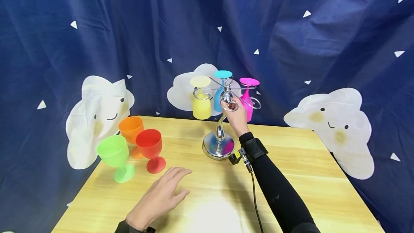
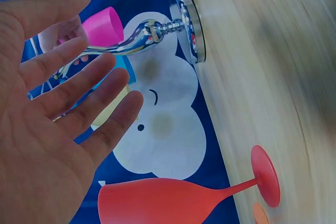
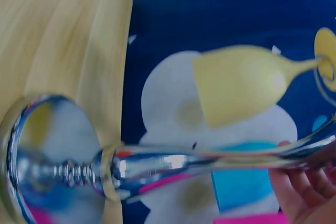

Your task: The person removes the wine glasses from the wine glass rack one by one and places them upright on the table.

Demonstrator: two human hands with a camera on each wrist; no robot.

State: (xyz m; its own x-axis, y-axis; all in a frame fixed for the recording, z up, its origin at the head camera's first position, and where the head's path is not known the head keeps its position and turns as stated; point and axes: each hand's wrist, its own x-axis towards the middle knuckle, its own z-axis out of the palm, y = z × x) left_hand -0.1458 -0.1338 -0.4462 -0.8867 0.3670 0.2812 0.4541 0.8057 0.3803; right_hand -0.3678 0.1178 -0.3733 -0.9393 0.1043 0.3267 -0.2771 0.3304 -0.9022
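A chrome wine glass rack [image 1: 220, 132] stands upright on its round base. Upside down on its wire loops hang a yellow goblet [image 1: 202, 108], a blue goblet [image 1: 218, 100] and a pink goblet [image 1: 247, 100]. My right hand [image 1: 237, 116] grips the rack's upper stem, just under the loops; in the right wrist view its fingers [image 3: 304, 190] curl at the stem. Over the table at front left, my left hand [image 1: 161, 195] is held with fingers spread and nothing in it. Closest to it stands a red goblet [image 1: 149, 145], upright and apart from the hand.
Beside the red goblet stand a green goblet [image 1: 114, 152] and an orange goblet [image 1: 130, 129], both upright on the wooden table [image 1: 307, 175]. A dark blue curtain [image 1: 275, 21] with clouds hangs behind the table. A cable [image 1: 254, 193] trails from the right wrist camera.
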